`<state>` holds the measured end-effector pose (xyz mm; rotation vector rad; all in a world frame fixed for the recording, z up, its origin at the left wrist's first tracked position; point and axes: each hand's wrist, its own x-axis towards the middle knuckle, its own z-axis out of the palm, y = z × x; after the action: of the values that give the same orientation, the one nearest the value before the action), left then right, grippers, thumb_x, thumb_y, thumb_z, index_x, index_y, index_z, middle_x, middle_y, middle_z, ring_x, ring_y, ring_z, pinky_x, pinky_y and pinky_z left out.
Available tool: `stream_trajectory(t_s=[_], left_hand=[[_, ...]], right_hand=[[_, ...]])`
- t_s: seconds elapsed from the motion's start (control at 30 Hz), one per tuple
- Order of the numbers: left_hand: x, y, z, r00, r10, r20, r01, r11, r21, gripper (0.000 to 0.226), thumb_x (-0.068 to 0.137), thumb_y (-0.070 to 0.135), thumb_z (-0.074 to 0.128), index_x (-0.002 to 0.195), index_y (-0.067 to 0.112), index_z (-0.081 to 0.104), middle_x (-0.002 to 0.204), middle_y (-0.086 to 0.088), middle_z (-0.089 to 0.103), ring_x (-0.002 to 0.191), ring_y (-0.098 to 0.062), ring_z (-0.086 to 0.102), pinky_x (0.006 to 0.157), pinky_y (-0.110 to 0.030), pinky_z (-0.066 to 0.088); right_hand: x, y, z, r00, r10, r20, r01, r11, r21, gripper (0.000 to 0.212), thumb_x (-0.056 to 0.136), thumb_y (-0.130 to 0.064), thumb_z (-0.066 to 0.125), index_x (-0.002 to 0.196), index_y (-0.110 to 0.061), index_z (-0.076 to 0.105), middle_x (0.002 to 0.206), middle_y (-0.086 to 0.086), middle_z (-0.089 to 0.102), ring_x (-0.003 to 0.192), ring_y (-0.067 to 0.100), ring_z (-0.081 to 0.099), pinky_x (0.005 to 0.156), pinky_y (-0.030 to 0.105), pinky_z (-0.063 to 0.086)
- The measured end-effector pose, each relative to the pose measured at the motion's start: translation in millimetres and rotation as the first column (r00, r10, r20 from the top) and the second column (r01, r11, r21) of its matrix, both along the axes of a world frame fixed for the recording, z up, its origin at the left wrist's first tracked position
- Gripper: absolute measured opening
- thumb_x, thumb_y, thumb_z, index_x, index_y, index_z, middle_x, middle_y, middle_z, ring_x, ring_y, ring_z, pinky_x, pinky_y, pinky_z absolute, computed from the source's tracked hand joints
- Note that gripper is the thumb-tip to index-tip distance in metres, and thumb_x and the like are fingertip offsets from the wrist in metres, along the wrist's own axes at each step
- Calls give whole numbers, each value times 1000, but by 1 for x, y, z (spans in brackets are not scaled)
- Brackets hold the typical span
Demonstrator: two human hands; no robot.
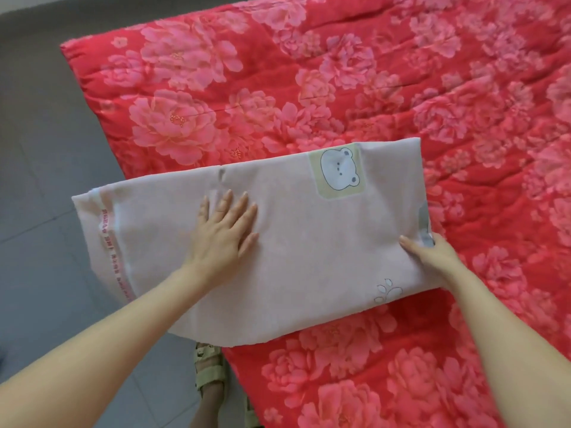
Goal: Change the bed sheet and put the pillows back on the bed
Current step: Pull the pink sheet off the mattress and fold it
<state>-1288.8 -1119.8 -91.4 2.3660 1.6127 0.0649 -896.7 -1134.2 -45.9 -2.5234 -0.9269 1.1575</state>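
A folded pale pink bed sheet [309, 242] with a white bear patch lies across the near left edge of the bed, its left end hanging past the edge. The bed is covered by a red quilted pad with pink flowers [370, 88]. My left hand [224, 236] lies flat on the folded sheet, fingers spread. My right hand [432, 257] grips the sheet's right edge, thumb on top and fingers underneath. No pillows are in view.
Grey tiled floor [46, 211] runs along the left of the bed. My foot in a beige sandal [211, 378] stands by the bed's near edge.
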Motion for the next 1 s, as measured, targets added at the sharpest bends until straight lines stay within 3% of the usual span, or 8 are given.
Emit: stream_trajectory(t_s=[0.2, 0.37, 0.47, 0.63, 0.7, 0.87, 0.93, 1.0], left_hand=[[21, -5, -19, 982, 124, -143, -141, 984, -114, 70, 88, 54, 8, 148, 22, 29, 156, -2, 22, 146, -24, 12, 113, -54, -4], [23, -6, 2, 979, 140, -149, -158, 980, -124, 75, 85, 61, 4, 147, 28, 29, 158, -3, 17, 146, -29, 5, 109, -61, -7], [44, -16, 39, 980, 147, -132, -164, 979, -125, 78, 81, 65, 1, 149, 33, 19, 159, -2, 10, 146, -32, -1, 109, -61, -7], [114, 5, 69, 999, 32, 4, -31, 993, -110, 72, 84, 63, 3, 149, 37, 15, 159, 2, 7, 146, -31, -2, 111, -59, -7], [136, 14, 55, 991, -113, -67, 95, 970, -226, 61, 93, 58, 9, 149, 36, 17, 160, 1, 8, 146, -28, -2, 112, -62, -5], [108, -10, 30, 944, -276, -180, 197, 911, -361, 58, 94, 51, 9, 148, 33, 23, 160, -1, 8, 147, -23, 1, 108, -65, -4], [69, -32, 31, 979, -188, -77, 157, 942, -298, 75, 82, 53, 1, 144, 29, 36, 156, -1, 24, 145, -27, 17, 110, -62, 3], [31, -53, 34, 988, 19, 153, 12, 980, -197, 64, 88, 44, 17, 127, 17, 59, 140, -6, 50, 133, -33, 41, 109, -53, 23]], right_hand=[[15, 2, 16, 971, -136, -198, 133, 991, -28, 31, 77, -17, 76, 103, -3, 68, 90, 8, 71, 67, 18, 67, 61, 26, 51], [3, 0, 70, 974, -163, -160, 203, 938, 280, 29, 62, -3, 82, 88, -4, 68, 83, 11, 68, 65, 19, 61, 67, 31, 51], [8, -8, 129, 972, -151, -182, 214, 889, 405, 25, 61, 3, 79, 79, -9, 67, 62, -2, 68, 53, 11, 62, 53, 21, 52], [68, -8, 181, 955, -295, -20, 268, 837, 476, 38, 53, -16, 85, 87, -10, 71, 65, -5, 71, 60, 13, 69, 59, 28, 59], [86, -7, 169, 923, -313, 226, 192, 880, 435, 59, 35, -39, 88, 88, -21, 72, 79, 5, 72, 76, 27, 70, 71, 45, 58], [6, -16, 143, 808, 101, 581, -235, 959, 160, 40, 64, -42, 62, 88, -10, 67, 80, 21, 65, 80, 38, 62, 71, 40, 43], [-26, -17, 144, 723, 191, 664, -390, 906, 164, 33, 70, -36, 57, 84, -8, 67, 78, 24, 65, 78, 43, 60, 71, 40, 42], [-62, -19, 152, 588, 233, 774, -575, 794, 198, 25, 68, -25, 56, 71, -2, 66, 62, 25, 60, 61, 41, 59, 60, 37, 40]])
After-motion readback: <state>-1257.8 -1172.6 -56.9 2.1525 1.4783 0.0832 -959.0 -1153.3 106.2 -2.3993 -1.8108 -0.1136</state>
